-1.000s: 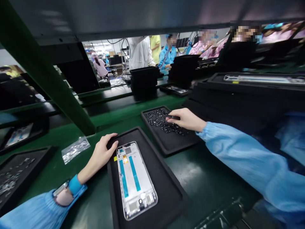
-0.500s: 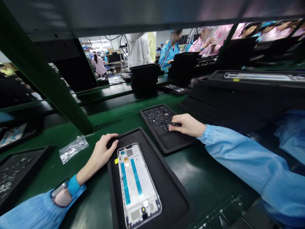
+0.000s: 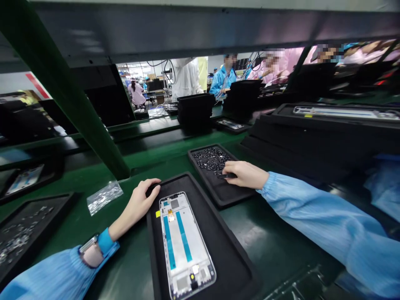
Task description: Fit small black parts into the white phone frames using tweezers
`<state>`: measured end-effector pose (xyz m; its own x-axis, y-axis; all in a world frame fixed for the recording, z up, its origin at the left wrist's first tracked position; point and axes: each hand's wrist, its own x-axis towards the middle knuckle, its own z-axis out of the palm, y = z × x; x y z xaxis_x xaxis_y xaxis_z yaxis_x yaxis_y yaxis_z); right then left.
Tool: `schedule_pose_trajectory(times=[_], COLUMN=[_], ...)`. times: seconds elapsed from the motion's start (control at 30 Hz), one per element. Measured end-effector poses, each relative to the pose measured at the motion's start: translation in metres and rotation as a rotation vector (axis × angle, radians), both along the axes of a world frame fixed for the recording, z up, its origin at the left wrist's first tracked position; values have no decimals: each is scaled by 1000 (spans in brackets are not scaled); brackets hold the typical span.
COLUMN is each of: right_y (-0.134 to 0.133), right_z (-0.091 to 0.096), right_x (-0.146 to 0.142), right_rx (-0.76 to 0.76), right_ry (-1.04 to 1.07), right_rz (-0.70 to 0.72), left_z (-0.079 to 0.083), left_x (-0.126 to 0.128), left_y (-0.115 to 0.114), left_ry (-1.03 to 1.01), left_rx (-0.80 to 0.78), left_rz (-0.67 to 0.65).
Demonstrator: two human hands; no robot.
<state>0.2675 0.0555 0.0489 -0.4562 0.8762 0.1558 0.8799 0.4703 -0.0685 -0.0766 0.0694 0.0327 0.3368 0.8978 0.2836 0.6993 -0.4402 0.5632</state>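
Observation:
My left hand (image 3: 144, 197) rests at the far left corner of a black tray (image 3: 215, 233), thumb and fingers apart. In that tray lies a phone frame (image 3: 184, 237) with a silvery inner face, two blue strips and a yellow tab at its side. My right hand (image 3: 245, 173) is closed on slim black tweezers (image 3: 226, 176), held over a smaller black tray (image 3: 223, 198). Many tiny dark parts (image 3: 209, 158) are heaped in its far half. Whether the tweezer tips grip a part is too small to tell.
A clear plastic bag (image 3: 104, 197) lies left of my left hand. Another tray (image 3: 59, 200) with small silvery parts sits at the far left. Stacked black trays (image 3: 312, 141) rise at the right. A green post (image 3: 78, 108) slants down to the bench; co-workers sit beyond.
The view has tilted up a little, so the bench appears lower. My right hand with the tweezers has drawn slightly back from the heap of parts. My left hand stays at the tray corner.

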Motion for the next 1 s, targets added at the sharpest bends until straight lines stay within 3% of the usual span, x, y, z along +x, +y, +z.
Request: schedule_pose_trajectory(times=[0.13, 0.27, 0.37, 0.43, 0.57, 0.77, 0.9, 1.0], right_y=[-6, -13, -11, -7, -6, -3, 2, 6], right_z=[6, 19, 24, 26, 25, -2, -23, -26], right_x=[1, -25, -75, -111, -154, -147, -145, -148], right_rx=[76, 212, 55, -89, -303, -441, -395, -321], right_ry=[44, 399, 635, 801, 1132, 1302, 1272, 1228], right_rz=[-13, 74, 202, 262, 230, 196, 217, 221], left_z=[-1, 7, 16, 19, 17, 5, -8, -15], left_x=[-1, 6, 18, 26, 33, 33, 28, 18], left_y=[2, -10, -29, -40, -49, -42, -35, -27], left_ry=[3, -48, -108, -125, -201, -285, -259, -265], left_rx=[21, 201, 328, 330, 253, 153, 98, 93], left_rz=[0, 28, -17, -96, -124, -98, -45, -44])
